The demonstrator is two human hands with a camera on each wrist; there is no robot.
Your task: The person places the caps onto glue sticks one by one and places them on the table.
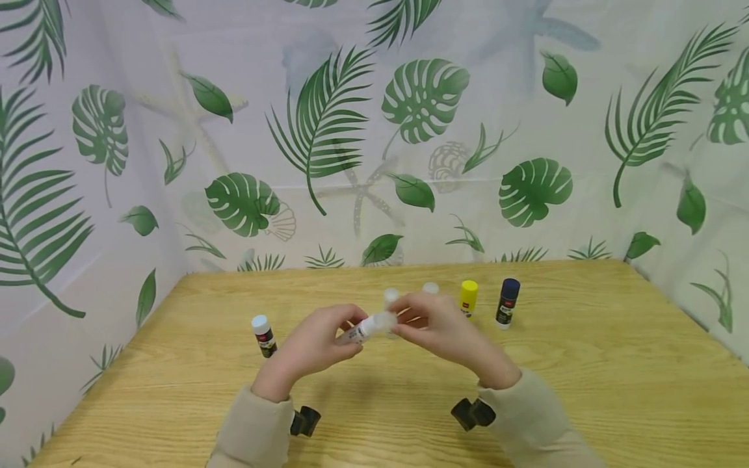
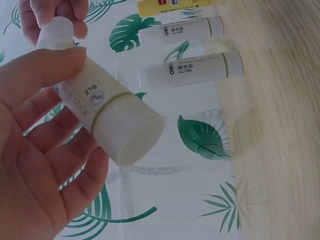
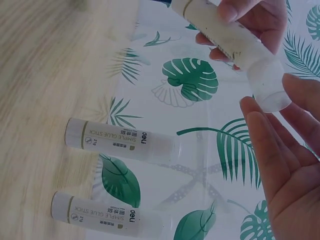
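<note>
My left hand point(image 1: 318, 335) grips the body of a white glue stick point(image 2: 100, 95), held tilted above the table. At its other end is a translucent cap point(image 3: 267, 82), which the fingertips of my right hand point(image 1: 439, 325) pinch from both sides. The cap looks blurred in the head view. Two more white glue sticks, one nearer point(image 3: 120, 142) and one beside it point(image 3: 100, 215), stand upright behind the hands. In the head view my right hand partly hides them.
On the wooden table point(image 1: 585, 364), a dark-labelled glue stick with a pale blue cap point(image 1: 264, 337) stands at the left. A yellow glue stick point(image 1: 469, 298) and a navy-capped one point(image 1: 507, 304) stand at the right. A leaf-patterned cloth point(image 1: 351, 234) hangs behind.
</note>
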